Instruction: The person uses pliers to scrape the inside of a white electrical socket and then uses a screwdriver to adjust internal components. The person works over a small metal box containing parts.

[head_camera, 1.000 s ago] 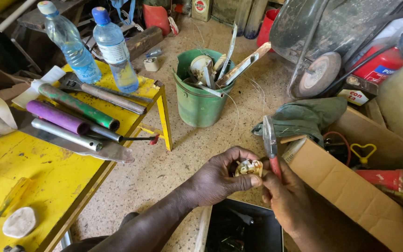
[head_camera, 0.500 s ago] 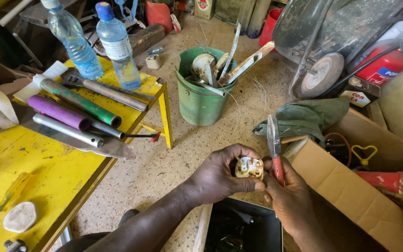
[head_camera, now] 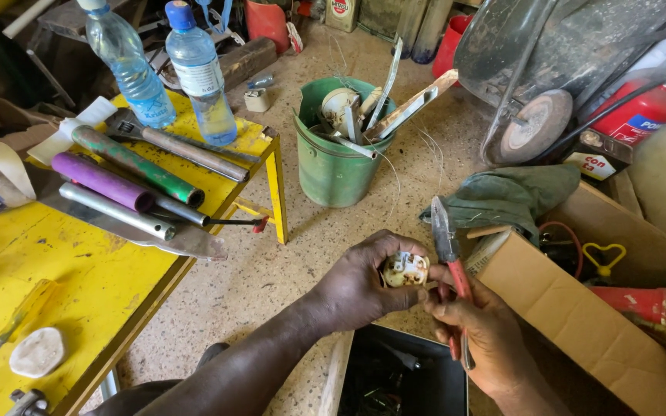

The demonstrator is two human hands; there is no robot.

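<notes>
Between the knees, over the speckled floor [head_camera: 271,277], the left hand [head_camera: 360,281] is wrapped around a small cream electrical fitting [head_camera: 405,270], its contact face turned up toward the eyes, seemingly so it can be worked on. Just right of it, the right hand [head_camera: 483,335] is clenched on red-handled pliers [head_camera: 447,246], tip raised beside the fitting. Whether the tip touches it is unclear. Beyond the hands stands a green bucket [head_camera: 333,166] of tools; a cardboard box [head_camera: 580,323] lies to the right, its contents partly cut off.
</notes>
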